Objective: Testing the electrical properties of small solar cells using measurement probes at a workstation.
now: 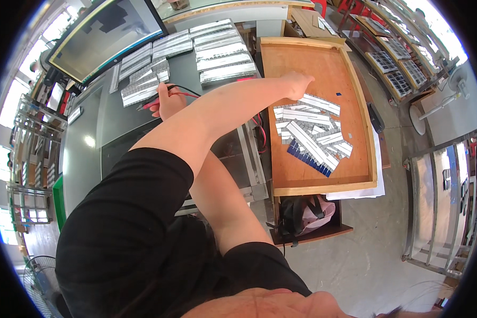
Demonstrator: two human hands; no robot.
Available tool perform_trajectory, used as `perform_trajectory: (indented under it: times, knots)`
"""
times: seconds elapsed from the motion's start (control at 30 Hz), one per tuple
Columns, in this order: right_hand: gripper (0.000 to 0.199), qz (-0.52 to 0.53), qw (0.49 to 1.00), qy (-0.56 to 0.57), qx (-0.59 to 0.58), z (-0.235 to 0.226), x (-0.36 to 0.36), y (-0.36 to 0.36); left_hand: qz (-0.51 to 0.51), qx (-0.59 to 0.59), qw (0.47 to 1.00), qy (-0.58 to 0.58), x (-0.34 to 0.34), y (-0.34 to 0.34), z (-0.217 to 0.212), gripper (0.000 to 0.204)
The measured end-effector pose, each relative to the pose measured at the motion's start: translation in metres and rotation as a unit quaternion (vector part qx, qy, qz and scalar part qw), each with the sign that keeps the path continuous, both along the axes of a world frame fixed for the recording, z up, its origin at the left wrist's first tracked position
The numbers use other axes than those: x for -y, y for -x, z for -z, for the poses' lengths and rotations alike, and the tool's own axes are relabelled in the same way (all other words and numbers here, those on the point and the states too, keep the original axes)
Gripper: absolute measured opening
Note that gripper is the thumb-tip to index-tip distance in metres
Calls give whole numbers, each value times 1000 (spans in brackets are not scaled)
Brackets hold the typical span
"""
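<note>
My left arm crosses over my right one, and my left hand (298, 86) is over the wooden tray (315, 188) at the right. It is at the upper edge of a heap of white-and-grey solar panel strips (306, 117); its fingers are mostly hidden, so what they hold cannot be told. A dark blue strip (303, 159) lies face up at the heap's lower edge. Over the dark table at the left, my right hand (169, 102) is closed round red and black test probes (149, 104). Their tips are beside a group of strips (139, 91).
Stacks of similar strips (225, 53) stand along the table's back. A monitor (108, 34) is at the far left. Red and black leads (261, 130) hang between table and tray. Below the tray, a bag (312, 214) sits in a drawer. Metal racks (442, 193) stand at the right.
</note>
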State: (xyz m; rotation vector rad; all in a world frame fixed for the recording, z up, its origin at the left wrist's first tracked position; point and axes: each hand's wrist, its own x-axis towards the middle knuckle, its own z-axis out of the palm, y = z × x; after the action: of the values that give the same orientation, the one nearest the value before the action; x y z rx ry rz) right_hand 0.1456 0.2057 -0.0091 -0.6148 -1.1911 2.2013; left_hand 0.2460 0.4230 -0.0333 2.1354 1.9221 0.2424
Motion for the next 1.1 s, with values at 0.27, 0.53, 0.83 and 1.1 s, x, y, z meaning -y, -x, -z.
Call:
perform_trajectory:
  times: [0.27, 0.53, 0.83, 1.1]
  knots:
    - [30, -3, 1000, -16, -11, 2, 4, 3, -15, -2, 1000, -11, 10, 1, -4, 58]
    - [32, 16, 986, -168, -7, 27, -4, 6, -12, 103, 987, -125, 70, 55, -62, 59]
    - [28, -3, 999, -18, -42, 1, 4, 10, -214, -8, 944, -253, 277, 246, -81, 42]
    - [23, 21, 999, -27, 20, 2, 6, 7, -237, -123, 930, -253, 372, 290, -39, 49]
